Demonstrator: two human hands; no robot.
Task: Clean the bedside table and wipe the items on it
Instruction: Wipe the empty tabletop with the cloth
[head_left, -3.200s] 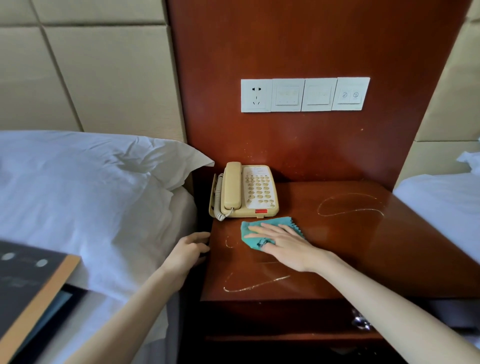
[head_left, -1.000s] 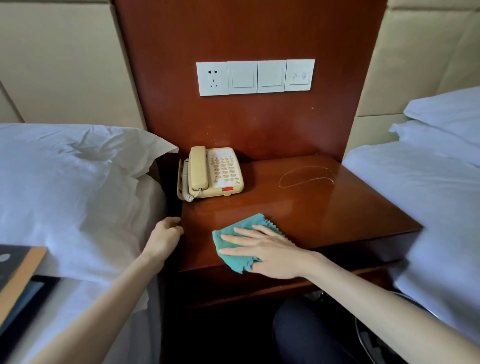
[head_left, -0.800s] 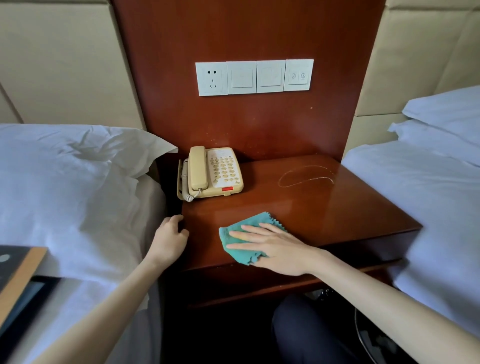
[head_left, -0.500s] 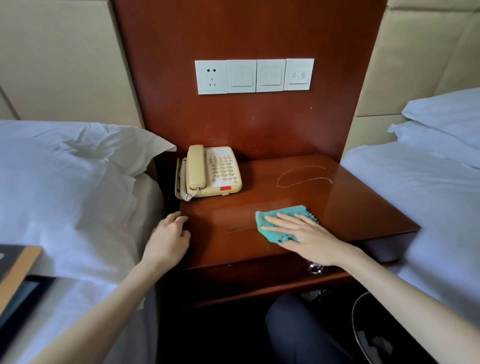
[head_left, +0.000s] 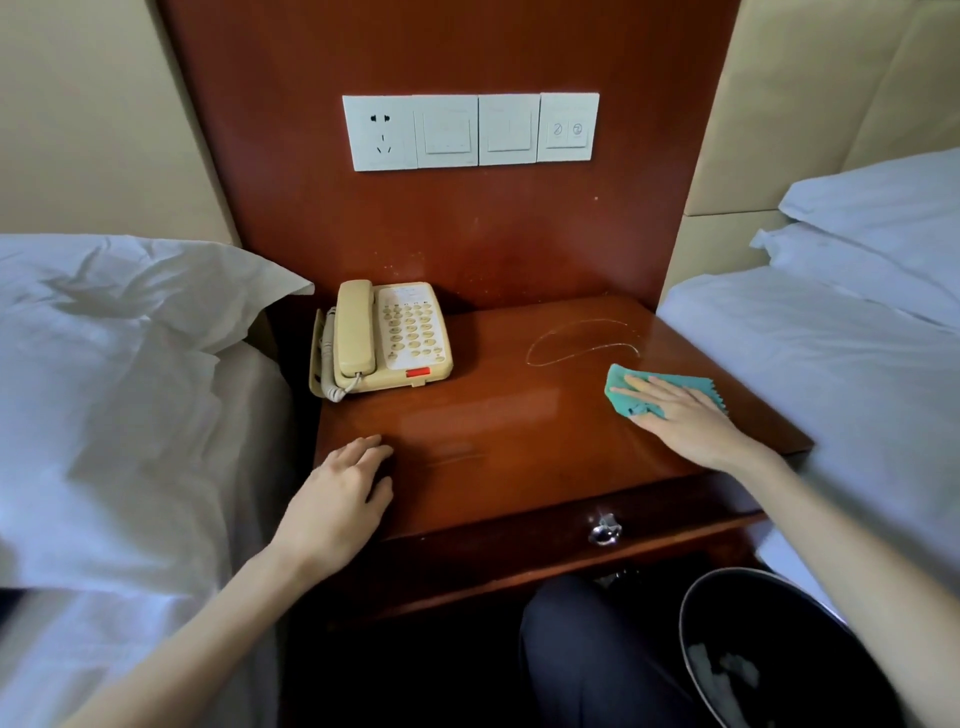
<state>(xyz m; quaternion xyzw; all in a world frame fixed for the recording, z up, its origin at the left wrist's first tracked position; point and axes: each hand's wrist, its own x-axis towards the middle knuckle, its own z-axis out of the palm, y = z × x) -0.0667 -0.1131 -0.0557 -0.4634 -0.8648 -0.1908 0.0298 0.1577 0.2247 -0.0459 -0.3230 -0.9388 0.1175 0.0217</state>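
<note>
Beyond our left hand (head_left: 340, 493), resting loose and empty on the bedside table (head_left: 519, 415), sits the telephone (head_left: 382, 338). Rightward, a white ring mark (head_left: 582, 353) stretches sideways just past our right hand (head_left: 691, 421), flat on the cloth (head_left: 670, 378) and nearer it.

The right hand (head_left: 685, 421) covers most of the cloth (head_left: 623, 404); only its margins show. The key labels on the telephone (head_left: 387, 338) are too small to read, as are the 2 round symbols on the rightmost switch plate (head_left: 567, 127). The bin (head_left: 753, 623) at lower right is cut by the bottom edge, and the pale scraps inside it are a blur. Both forearms and a dark-clad knee (head_left: 587, 649) run off the bottom edge. Under the surface (head_left: 509, 415) all is too dark to make out.
</note>
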